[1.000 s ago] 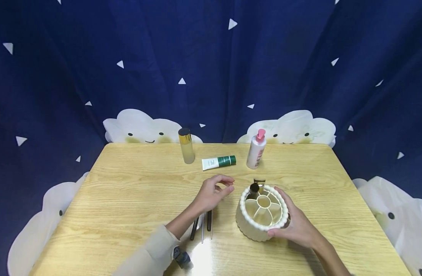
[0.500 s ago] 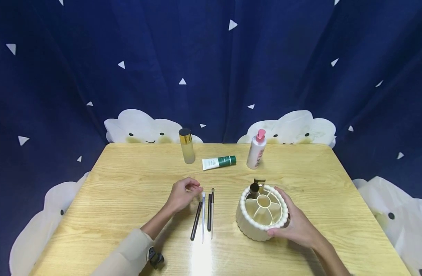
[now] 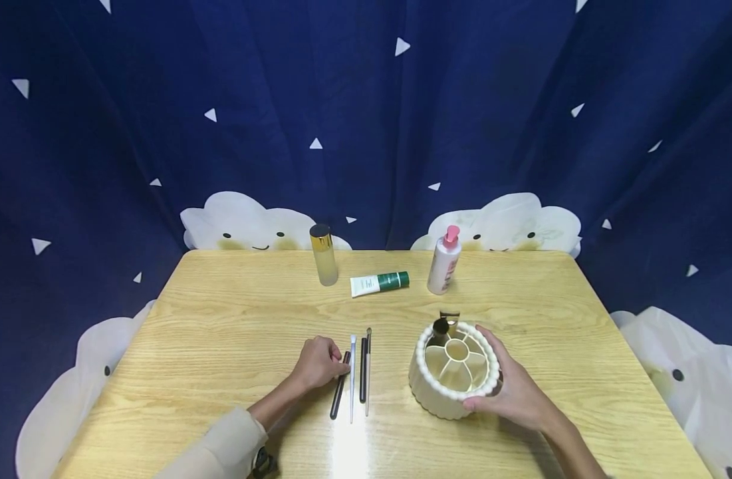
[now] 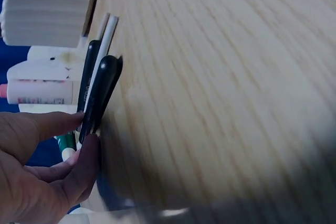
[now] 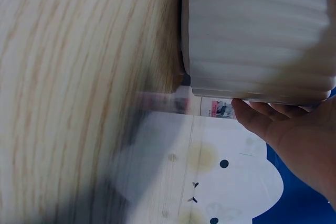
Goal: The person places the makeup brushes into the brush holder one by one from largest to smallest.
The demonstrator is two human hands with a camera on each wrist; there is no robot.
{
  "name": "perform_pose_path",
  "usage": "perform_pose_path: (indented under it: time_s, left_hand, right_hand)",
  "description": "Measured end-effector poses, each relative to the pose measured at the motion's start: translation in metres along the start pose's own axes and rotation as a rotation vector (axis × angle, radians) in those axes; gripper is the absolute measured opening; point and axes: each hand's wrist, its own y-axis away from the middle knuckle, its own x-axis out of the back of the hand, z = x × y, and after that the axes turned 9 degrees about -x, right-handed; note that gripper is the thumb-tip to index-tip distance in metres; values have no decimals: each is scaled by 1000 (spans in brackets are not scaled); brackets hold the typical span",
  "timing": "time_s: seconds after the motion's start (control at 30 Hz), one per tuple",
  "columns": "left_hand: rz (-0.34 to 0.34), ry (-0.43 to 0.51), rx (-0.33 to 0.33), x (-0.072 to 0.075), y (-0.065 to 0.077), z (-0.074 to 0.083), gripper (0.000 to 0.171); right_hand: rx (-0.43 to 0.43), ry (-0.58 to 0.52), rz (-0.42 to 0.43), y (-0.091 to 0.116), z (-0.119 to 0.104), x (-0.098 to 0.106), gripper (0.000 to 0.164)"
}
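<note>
My left hand (image 3: 318,362) pinches the upper end of the leftmost black makeup brush (image 3: 338,398) between thumb and fingers. In the left wrist view its dark handle (image 4: 102,80) lies along the tabletop, its head hidden by the fingers. A white brush (image 3: 352,382), a second black brush (image 3: 363,372) and a thin brush with a pale handle (image 3: 368,382) lie beside it. With my right hand (image 3: 515,392) I grip the side of a round cream brush holder (image 3: 431,392), thumb in front and fingers behind. Two brushes, one with a dark round head (image 3: 441,326), stand in a rear compartment.
Along the back of the wooden table (image 3: 240,306) stand a gold-collared bottle (image 3: 324,256) and a white pump bottle (image 3: 444,263) with a pink top. Between them lies a green and white tube (image 3: 379,283). A dark blue curtain (image 3: 366,120) hangs behind.
My left hand has moved left from near the holder, uncovering the row of brushes, then down onto the leftmost black brush, which it now pinches. The right hand and holder have stayed put.
</note>
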Motion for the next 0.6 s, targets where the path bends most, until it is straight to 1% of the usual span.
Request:
perform_pose_path:
  time_s: [0.07,0.17,0.3,0.4,0.6]
  left_hand:
    - [15,-42,-12,-2,0,1,17]
    - [23,-105,-8,-3,0,2,16]
    - [14,-142,-2,-4,-2,4,18]
    - [15,-103,8,-2,-4,5,17]
    - [26,12,50,8,-10,6,9]
  right_hand:
    - [-3,7,2,0,0,0,126]
    - [-10,24,7,0,-1,0,126]
    - [-17,36,8,0,0,0,126]
    - [-12,22,3,0,1,0,126]
    - [-16,-4,0,-1,2,1,125]
